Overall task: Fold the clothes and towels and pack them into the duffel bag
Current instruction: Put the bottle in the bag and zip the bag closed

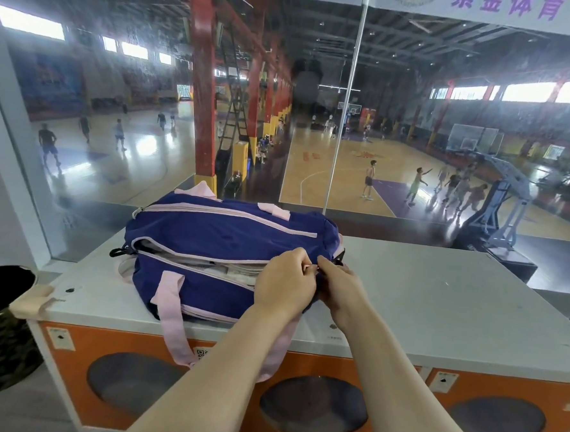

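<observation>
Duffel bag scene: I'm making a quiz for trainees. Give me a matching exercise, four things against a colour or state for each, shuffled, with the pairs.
Things:
1. duffel bag
2. carry strap
3. main zipper opening
4. left hand and right hand

States:
A. pale pink, hanging over the counter edge
B. pinching at the zipper's right end
C. navy blue, lying on the counter
D. partly open, light fabric showing inside

Pairs: 1-C, 2-A, 3-D, 4-B
</observation>
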